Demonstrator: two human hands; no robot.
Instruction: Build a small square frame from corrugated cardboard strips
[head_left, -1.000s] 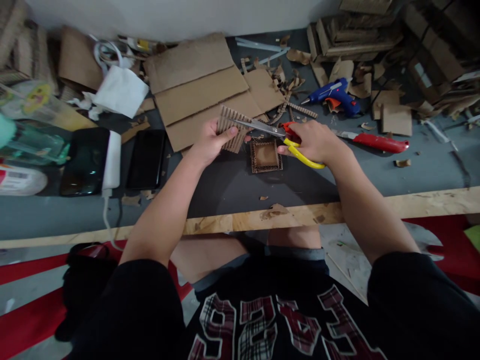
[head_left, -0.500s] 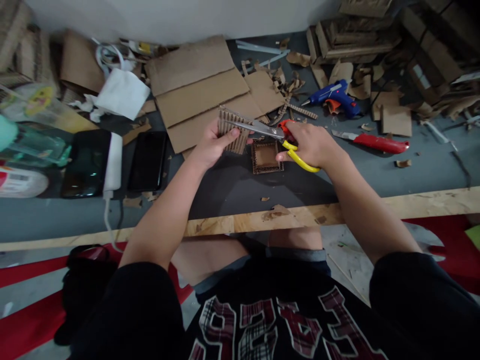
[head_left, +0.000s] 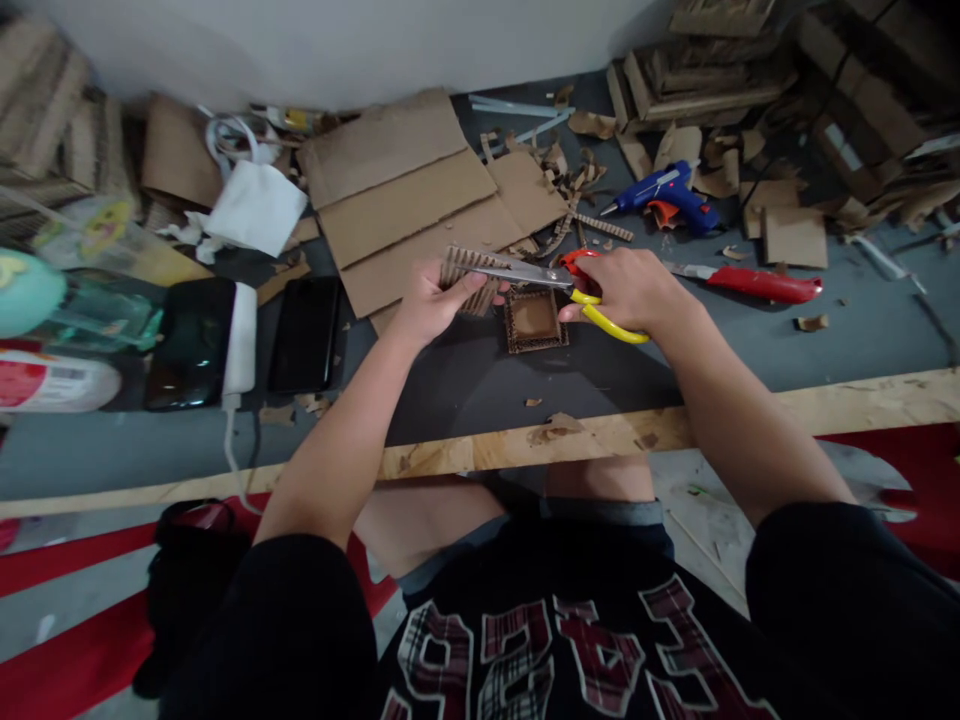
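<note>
bench (head_left: 787,340): grey, strewn with cardboard scraps | left hand (head_left: 426,300): pinching corrugated strip (head_left: 466,278), held above the bench | right hand (head_left: 626,288): fingers closed through scissors (head_left: 551,277) handles, blades across strip | small cardboard frame (head_left: 533,318): just below the blades

Ribbed cardboard piece (head_left: 469,280) (matt); metal scissors (head_left: 525,271).

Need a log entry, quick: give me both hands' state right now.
Left hand: closed on the corrugated card.
Right hand: closed on the scissors, blades across the card.
</note>
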